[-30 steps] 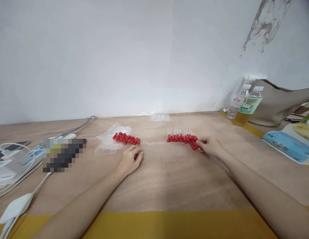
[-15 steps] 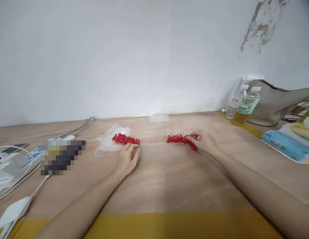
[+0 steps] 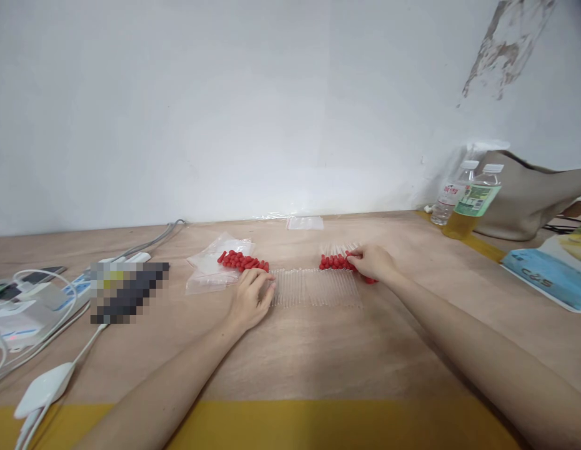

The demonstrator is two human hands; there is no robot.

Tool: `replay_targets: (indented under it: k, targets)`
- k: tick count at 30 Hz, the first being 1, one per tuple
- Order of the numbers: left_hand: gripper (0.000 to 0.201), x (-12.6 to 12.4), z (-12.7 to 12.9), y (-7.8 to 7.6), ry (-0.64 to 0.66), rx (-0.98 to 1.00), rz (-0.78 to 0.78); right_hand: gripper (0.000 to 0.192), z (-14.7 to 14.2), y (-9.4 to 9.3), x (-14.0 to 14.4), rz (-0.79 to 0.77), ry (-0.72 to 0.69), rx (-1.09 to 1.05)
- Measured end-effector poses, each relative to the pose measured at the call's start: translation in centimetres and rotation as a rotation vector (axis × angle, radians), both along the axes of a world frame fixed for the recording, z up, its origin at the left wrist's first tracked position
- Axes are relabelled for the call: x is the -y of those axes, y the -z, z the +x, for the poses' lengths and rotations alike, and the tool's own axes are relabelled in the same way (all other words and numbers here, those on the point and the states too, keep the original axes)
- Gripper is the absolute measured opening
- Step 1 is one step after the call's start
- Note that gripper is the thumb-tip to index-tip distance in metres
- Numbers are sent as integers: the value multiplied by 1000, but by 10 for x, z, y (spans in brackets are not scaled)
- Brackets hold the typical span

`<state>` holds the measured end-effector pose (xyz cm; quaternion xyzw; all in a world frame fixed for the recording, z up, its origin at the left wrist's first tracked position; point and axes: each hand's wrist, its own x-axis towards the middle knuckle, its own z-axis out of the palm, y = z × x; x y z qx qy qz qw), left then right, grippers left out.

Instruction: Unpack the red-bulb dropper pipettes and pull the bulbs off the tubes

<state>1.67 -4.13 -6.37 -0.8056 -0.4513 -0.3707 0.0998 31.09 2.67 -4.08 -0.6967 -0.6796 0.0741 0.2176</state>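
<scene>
**Both hands at the row of glass tubes**

Resting on the wooden desk (image 3: pixel 318 356), left hand (image 3: pixel 251 299) with fingers loosely curled, fingertips touching the left end of the flat row of clear glass tubes (image 3: pixel 316 287); not gripping anything that can be made out. Lying just right of that hand, the row stretching across the middle of the desk toward the right hand (image 3: pixel 372 262).

Reaching in from the right, right hand with fingers pinched around the right end of the bunch of red-capped droppers (image 3: pixel 336 261), just beyond the far right corner of the tube row. Showing left of the fingers, the red caps; poking out on the far side, the glass stems.

Sitting just beyond the left hand, a loose heap of red rubber caps (image 3: pixel 242 261) on a clear plastic bag (image 3: pixel 210 270), near but not touching the fingers.

Lying farther back by the wall, a small clear bag (image 3: pixel 305 222). Trailing along the left edge, white cables and chargers (image 3: pixel 32 306). Standing at the far right, two drink bottles (image 3: pixel 463 199) beside a beige bag (image 3: pixel 529 194), with a blue packet (image 3: pixel 543 275) nearer.
</scene>
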Motion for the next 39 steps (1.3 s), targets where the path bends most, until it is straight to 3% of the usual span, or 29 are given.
replay_targets:
  k: [3, 5, 7, 11, 15, 19, 23, 26, 31, 39]
  targets:
    - [14, 1, 0, -1, 3, -6, 30, 28, 1, -6, 5, 126, 107, -79]
    - [17, 2, 1, -1, 5, -18, 52, 30, 1, -5, 12, 236, 86, -174]
    - [24, 4, 4, -1, 7, -40, 88, 30, -3, 1, 23, 355, -86, -251]
    - [41, 8, 17, -1, 19, -137, 197, 26, -20, 24, 51, 543, -563, -263]
    - [33, 12, 30, 0, 108, -281, 238, 26, -34, 41, 68, 571, -785, -215]
    - [13, 12, 31, 2, 164, -280, 218, 26, -36, 42, 70, 574, -817, -206]
    - [13, 13, 30, 2, 188, -303, 151, 28, -37, 34, 75, 520, -805, -124]
    - [13, 15, 33, 1, 200, -328, 129, 40, -46, 30, 81, 578, -754, -9]
    - [15, 18, 38, 1, 208, -415, 143, 18, -62, 37, 83, 705, -753, 102]
    - [20, 21, 39, -1, 241, -484, 130, 16, -59, 46, 81, 790, -852, 100]
